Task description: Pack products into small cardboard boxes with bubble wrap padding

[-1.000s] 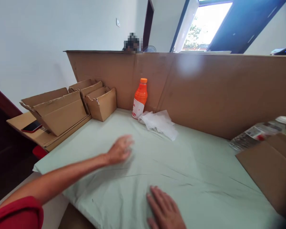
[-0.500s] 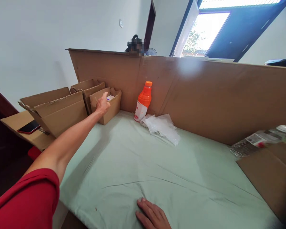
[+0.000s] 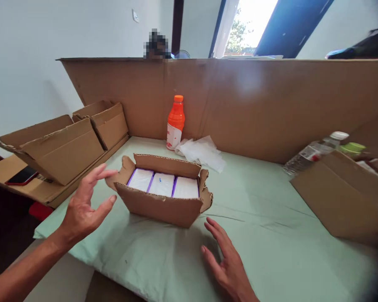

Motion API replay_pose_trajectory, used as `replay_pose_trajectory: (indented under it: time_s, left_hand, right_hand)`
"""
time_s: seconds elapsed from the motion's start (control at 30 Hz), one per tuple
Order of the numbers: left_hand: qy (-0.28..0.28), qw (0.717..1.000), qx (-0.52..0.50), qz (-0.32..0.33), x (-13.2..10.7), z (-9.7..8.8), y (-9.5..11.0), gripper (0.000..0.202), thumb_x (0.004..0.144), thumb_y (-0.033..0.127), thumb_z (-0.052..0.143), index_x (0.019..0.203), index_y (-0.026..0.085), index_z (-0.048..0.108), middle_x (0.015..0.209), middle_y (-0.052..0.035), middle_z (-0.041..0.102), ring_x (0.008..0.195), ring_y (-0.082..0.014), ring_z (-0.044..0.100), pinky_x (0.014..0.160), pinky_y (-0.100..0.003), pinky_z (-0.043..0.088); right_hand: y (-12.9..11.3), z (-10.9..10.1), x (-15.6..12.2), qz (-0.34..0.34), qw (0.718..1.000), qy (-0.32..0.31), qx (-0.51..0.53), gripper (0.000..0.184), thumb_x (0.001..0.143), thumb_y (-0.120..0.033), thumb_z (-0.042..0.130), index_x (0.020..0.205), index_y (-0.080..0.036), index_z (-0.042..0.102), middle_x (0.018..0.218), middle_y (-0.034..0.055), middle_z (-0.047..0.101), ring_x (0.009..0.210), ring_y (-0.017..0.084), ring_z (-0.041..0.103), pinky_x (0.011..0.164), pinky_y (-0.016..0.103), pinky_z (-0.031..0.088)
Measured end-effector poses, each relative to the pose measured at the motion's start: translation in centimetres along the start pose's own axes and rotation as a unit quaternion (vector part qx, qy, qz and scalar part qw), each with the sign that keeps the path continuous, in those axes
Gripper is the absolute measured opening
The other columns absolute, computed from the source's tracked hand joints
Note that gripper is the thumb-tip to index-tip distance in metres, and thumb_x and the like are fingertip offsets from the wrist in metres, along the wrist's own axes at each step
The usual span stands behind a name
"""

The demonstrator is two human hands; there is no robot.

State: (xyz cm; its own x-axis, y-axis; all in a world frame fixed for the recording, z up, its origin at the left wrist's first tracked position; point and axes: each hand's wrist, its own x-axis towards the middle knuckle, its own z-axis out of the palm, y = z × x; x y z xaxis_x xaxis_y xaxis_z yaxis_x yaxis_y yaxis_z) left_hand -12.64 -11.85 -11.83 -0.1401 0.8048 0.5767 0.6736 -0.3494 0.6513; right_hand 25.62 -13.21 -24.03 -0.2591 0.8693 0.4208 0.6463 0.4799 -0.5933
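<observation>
An open-topped cardboard box stands in the middle of the green cloth, its short flaps raised. Inside it, three white packs with purple edges sit side by side; they look like tissue packs. My left hand is at the box's left end, fingers and thumb apart, the fingertips by the left flap; whether they touch it I cannot tell. Just off the box's near right corner is my right hand, its fingers spread and nothing in them.
An orange bottle and crumpled bubble wrap lie near the cardboard wall. Two cardboard boxes and a phone are at left. A clear bottle leans behind a cardboard box at right. A person's head shows beyond the wall.
The box with the white packs has come from the back left to the middle of the cloth. My left hand has let go of it, and my right hand has risen toward it.
</observation>
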Motion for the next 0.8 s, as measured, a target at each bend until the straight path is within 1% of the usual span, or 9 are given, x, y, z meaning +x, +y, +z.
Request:
replay_pose_trajectory:
  time_s: [0.07,0.17,0.23,0.33,0.4,0.5,0.67,0.73,0.8]
  left_hand:
    - [0.017,0.998,-0.047,-0.040,-1.2,0.7,-1.7,0.086,0.078,0.033,0.072,0.154,0.031,0.033,0.148,-0.0074,0.054,0.140,-0.0301,0.048,0.121,-0.052,0.033]
    - [0.016,0.991,-0.094,-0.098,-2.3,2.8,-4.5,0.092,0.073,0.036,0.077,0.153,0.029,0.032,0.160,-0.0113,0.039,0.144,-0.0325,0.043,0.120,-0.051,0.035]
    - [-0.020,0.978,-0.135,-0.161,-3.1,4.5,-5.9,0.093,0.067,0.040,0.081,0.147,0.025,0.037,0.155,-0.0147,0.044,0.140,-0.0352,0.047,0.116,-0.052,0.040]
    - [-0.089,0.944,-0.169,-0.269,-4.0,6.9,-6.8,0.081,0.059,0.047,0.083,0.127,0.018,0.050,0.127,-0.0172,0.065,0.121,-0.0387,0.062,0.102,-0.053,0.052]
    - [-0.111,0.931,-0.157,-0.312,-4.1,8.3,-6.8,0.074,0.056,0.049,0.085,0.115,0.016,0.054,0.113,-0.0164,0.069,0.110,-0.0391,0.066,0.094,-0.052,0.056]
    - [-0.121,0.927,-0.174,-0.310,-2.8,10.6,-5.8,0.075,0.054,0.048,0.086,0.113,0.015,0.053,0.113,-0.0157,0.069,0.110,-0.0377,0.066,0.095,-0.051,0.055]
    - [-0.078,0.937,-0.229,-0.251,0.5,15.2,-3.8,0.076,0.064,0.041,0.082,0.128,0.020,0.049,0.131,-0.0113,0.062,0.126,-0.0307,0.057,0.110,-0.046,0.045]
    - [-0.066,0.941,-0.233,-0.236,1.0,16.6,-3.9,0.073,0.068,0.040,0.080,0.131,0.020,0.049,0.131,-0.0098,0.061,0.129,-0.0298,0.055,0.113,-0.044,0.043]
    - [-0.054,0.944,-0.221,-0.238,0.9,17.3,-4.6,0.073,0.069,0.040,0.079,0.132,0.021,0.049,0.127,-0.0085,0.062,0.127,-0.0300,0.055,0.113,-0.045,0.042]
  right_hand:
    - [-0.2,0.2,0.7,0.023,0.999,-0.020,0.022,0.055,0.094,-0.037,0.057,0.148,-0.029,0.046,0.148,0.0115,0.056,0.132,0.030,0.058,0.096,0.047,0.060]
    - [-1.1,0.7,1.6,0.038,0.996,-0.061,0.062,0.067,0.092,-0.037,0.060,0.154,-0.026,0.036,0.148,0.0148,0.054,0.131,0.031,0.058,0.099,0.049,0.058]
    - [-1.7,1.0,2.1,0.040,0.992,-0.085,0.084,0.072,0.089,-0.035,0.063,0.154,-0.025,0.033,0.147,0.0157,0.055,0.130,0.031,0.058,0.103,0.051,0.054]
    - [-2.2,0.9,3.1,0.048,0.988,-0.096,0.110,0.070,0.087,-0.032,0.063,0.152,-0.024,0.036,0.143,0.0151,0.057,0.127,0.031,0.059,0.103,0.050,0.053]
    - [-2.2,0.6,4.3,0.058,0.986,-0.095,0.127,0.066,0.088,-0.031,0.061,0.149,-0.023,0.040,0.141,0.0145,0.058,0.123,0.031,0.060,0.101,0.050,0.052]
    - [-1.4,-0.1,7.0,0.079,0.983,-0.087,0.138,0.062,0.084,-0.028,0.059,0.144,-0.021,0.045,0.138,0.0143,0.060,0.117,0.030,0.062,0.100,0.049,0.052]
    - [1.4,-1.4,11.9,0.118,0.982,-0.084,0.121,0.064,0.071,-0.019,0.058,0.135,-0.017,0.054,0.127,0.0129,0.067,0.108,0.030,0.065,0.091,0.045,0.054]
    - [3.3,-2.2,13.0,0.104,0.979,-0.109,0.139,0.069,0.070,-0.015,0.056,0.138,-0.019,0.054,0.134,0.0111,0.065,0.112,0.028,0.065,0.091,0.042,0.055]
    - [5.5,-3.1,13.9,0.079,0.979,-0.121,0.141,0.062,0.073,-0.013,0.055,0.134,-0.021,0.061,0.138,0.0086,0.064,0.117,0.026,0.064,0.094,0.041,0.054]
